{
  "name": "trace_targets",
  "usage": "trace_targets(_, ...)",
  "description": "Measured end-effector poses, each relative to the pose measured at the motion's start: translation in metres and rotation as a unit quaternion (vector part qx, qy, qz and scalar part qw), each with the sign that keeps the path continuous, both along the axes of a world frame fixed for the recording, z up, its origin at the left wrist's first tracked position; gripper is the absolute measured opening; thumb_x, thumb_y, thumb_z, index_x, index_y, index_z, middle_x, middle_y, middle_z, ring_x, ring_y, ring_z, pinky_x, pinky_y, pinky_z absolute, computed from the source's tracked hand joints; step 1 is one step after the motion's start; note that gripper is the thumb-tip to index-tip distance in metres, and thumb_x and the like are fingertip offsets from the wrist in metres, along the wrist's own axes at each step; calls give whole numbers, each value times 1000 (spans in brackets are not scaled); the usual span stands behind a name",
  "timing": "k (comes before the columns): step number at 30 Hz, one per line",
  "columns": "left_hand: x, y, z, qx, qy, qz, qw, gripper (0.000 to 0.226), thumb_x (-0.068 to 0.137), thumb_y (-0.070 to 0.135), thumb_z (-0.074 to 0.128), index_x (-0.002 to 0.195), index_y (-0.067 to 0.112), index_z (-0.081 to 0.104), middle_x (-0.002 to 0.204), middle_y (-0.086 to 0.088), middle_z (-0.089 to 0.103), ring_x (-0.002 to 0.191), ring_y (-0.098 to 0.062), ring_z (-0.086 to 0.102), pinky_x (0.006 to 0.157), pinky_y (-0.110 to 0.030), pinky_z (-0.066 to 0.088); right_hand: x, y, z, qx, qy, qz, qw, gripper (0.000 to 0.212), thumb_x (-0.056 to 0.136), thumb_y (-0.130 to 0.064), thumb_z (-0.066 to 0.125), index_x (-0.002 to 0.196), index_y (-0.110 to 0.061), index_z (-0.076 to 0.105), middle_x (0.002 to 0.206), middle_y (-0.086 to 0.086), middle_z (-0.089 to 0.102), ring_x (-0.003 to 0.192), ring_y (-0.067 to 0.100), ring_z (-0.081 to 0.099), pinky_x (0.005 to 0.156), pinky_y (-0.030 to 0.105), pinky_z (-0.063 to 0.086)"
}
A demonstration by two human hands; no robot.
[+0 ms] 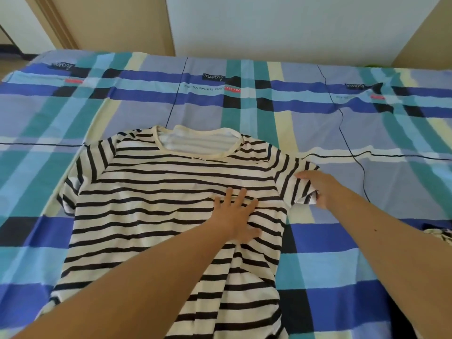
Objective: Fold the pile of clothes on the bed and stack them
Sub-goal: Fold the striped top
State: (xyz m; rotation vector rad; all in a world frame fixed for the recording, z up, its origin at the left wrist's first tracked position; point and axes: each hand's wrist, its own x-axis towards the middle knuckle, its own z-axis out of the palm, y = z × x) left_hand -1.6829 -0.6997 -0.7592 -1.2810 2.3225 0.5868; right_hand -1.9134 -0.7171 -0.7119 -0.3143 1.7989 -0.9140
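Black-and-white shirt [151, 204]: laid flat on bed [367, 253], collar at 12 o'clock
Left hand [238, 216]: pressed open-fingered on chest
Right hand [318, 189]: 3 o'clock sleeve [299, 189] gripped

bedsheet [325, 243], upside down: "home" on dark patch [213, 77]; "best wishes to you" beside red label [232, 89].

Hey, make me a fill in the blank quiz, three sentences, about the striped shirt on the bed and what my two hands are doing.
1. The T-shirt spread on the plaid bed sheet is patterned with black and white ____.
2. The left hand lies ____ on the shirt's chest, fingers straight and spread.
3. The right hand grips the end of one short ____.

Missing words: stripes; flat; sleeve.
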Motion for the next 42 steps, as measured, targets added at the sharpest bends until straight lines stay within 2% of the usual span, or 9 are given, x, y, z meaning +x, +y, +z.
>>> trace_targets(4, 5, -5, 21, 42, 48, 15, 998, 76, 93, 69, 38, 157, 40, 9, 167, -1, -10, 151, -36, -16, 121, -61, 1, 37, -28, 40, -54, 144, 38, 987, 65, 77, -11, 79, 134, -5, 48, 121, 19, 63, 103, 35, 65, 84, 50, 57)
trace_targets(9, 42, 5, 44, -14, 186, 95, 978, 60, 98, 52, 46, 150, 23, 40, 160, -9, 28, 149, -30, 20, 120, -48, 25, 136, -58, 81, -178, 303, 300, 887, 31, 74, -36, 82, 92, -16, 67, 83, -1, 66, 73, 19, 62, 70, 32, 52)
trace_targets(16, 166, -2, 43, -173, 215, 215, 937, 36, 98, 36, 51, 130, 21, 58, 135, -2, 53, 128, -21, 45, 110, -41, 38, 197, -41, 20, -180, 417, 462, 762, 55, 95, -7, 51, 149, -11, 39, 151, 16, 34, 140, 31, 35, 113, 34, 28)
trace_targets(22, 281, -19, 28, -322, 138, 442, 826, 46, 97, 30, 50, 139, 14, 43, 148, -12, 37, 138, -33, 31, 116, -51, 27, 196, -18, -38, -4, 464, 660, 591, 77, 102, -35, 48, 159, -26, -3, 166, 9, -12, 153, 28, -8, 123, 51, 12)
trace_targets(26, 328, -42, 27, -171, 161, 698, 676, 74, 93, 48, 51, 149, 6, 27, 148, -20, 35, 137, -38, 32, 112, -52, 31, 205, -28, -31, 47, 474, 664, 576, 84, 100, -38, 52, 158, -28, -7, 166, 7, -14, 154, 27, -7, 122, 56, 12)
trace_targets(29, 343, -59, 29, -76, 284, 726, 622, 65, 89, 43, 63, 134, -1, 47, 104, -13, 62, 97, -26, 61, 80, -34, 53, 229, -32, -17, 50, 516, 625, 583, 86, 94, -33, 59, 158, -22, 3, 166, 8, 1, 153, 29, 6, 119, 60, 11)
trace_targets(33, 346, -73, 33, 37, 341, 692, 635, 44, 83, 24, 76, 118, 2, 60, 91, -11, 66, 71, -16, 61, 58, -27, 55, 290, -28, -4, -135, 554, 555, 605, 82, 90, -24, 60, 157, -17, 13, 164, 10, 14, 152, 28, 13, 123, 53, 11)
trace_targets(36, 348, -80, 43, -28, 379, 671, 637, 19, 92, 25, 61, 100, 9, 66, 81, -6, 62, 67, -22, 54, 57, -25, 47, 334, -22, -3, -186, 493, 585, 617, 82, 92, -26, 59, 158, -18, 11, 165, 9, 13, 152, 26, 12, 124, 50, 10)
trace_targets(42, 374, -85, 57, -113, 399, 678, 607, 24, 98, 21, 39, 79, 15, 50, 73, -4, 47, 61, -20, 41, 50, -26, 30, 363, -17, -5, -178, 412, 597, 665, 84, 92, -36, 61, 158, -19, 11, 162, 9, 19, 147, 28, 26, 120, 46, 26)
